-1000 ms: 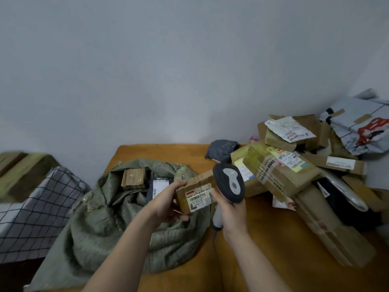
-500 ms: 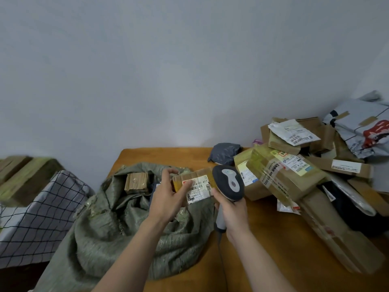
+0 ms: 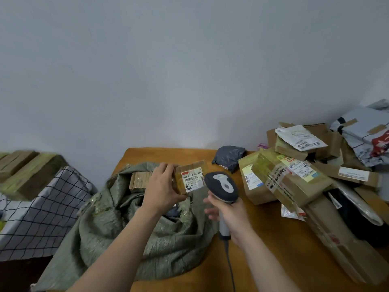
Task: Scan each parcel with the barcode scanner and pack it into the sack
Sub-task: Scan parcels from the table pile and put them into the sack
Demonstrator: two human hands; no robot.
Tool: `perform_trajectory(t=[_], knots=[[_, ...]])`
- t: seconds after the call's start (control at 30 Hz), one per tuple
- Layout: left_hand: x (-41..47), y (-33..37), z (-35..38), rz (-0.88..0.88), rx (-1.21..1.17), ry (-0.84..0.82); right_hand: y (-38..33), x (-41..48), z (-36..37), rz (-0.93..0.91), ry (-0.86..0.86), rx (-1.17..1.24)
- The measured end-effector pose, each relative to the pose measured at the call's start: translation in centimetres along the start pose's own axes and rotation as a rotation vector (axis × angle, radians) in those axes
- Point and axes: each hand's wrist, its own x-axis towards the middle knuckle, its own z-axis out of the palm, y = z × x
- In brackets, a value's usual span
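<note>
Over the open mouth of the sack (image 3: 126, 224), on the left side of the table (image 3: 263, 239), the left hand (image 3: 162, 186) has a firm grip on a small cardboard parcel (image 3: 196, 165). Its fingers are wrapped round the parcel's left end and the thumb is along the near edge. The parcel's white label (image 3: 192, 180) faces the camera. You can read 642 L714-00 411 on it, with a barcode underneath.

The right hand (image 3: 233, 218) is clenched round the grey handle of the barcode scanner (image 3: 222, 186), held head-up. The dark head sits just right of the parcel, and I honestly can't tell if they touch. The cable (image 3: 230, 268) drops from the handle toward the near edge.

The sack is a crumpled grey-green woven thing, slumped over the table's left near corner. There's 1 little cardboard box (image 3: 140, 180) inside its mouth, just left of the left hand.

On the right there's a messy heap of parcels (image 3: 294, 178): taped boxes with labels, a long box along the near right, and grey mailers at the far right. A dark grey poly bag (image 3: 228, 157) lies at the far edge, between the sack and the heap. Off the table to the left is a checked cloth (image 3: 42, 211).
</note>
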Motion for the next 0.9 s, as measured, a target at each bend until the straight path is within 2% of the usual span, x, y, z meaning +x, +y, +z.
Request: perform_trajectory(t=[0.1,0.23,0.8,0.9], knots=[[0.6,-1.2,-0.1,0.014,0.078,0.074,0.4,-0.4,0.6,-0.009,-0.112,-0.131],[0.6,-2.0,0.0,0.024,0.128,0.141,0.9,-0.6,1.8,0.001,-0.175,-0.19],[1.4,-3.1,0.5,0.0,0.114,0.102,0.8,-0.4,2.7,-0.013,-0.156,-0.202],[1.3,-2.8,0.4,-0.068,0.005,0.07,0.7,-0.3,2.7,-0.011,-0.161,-0.196]])
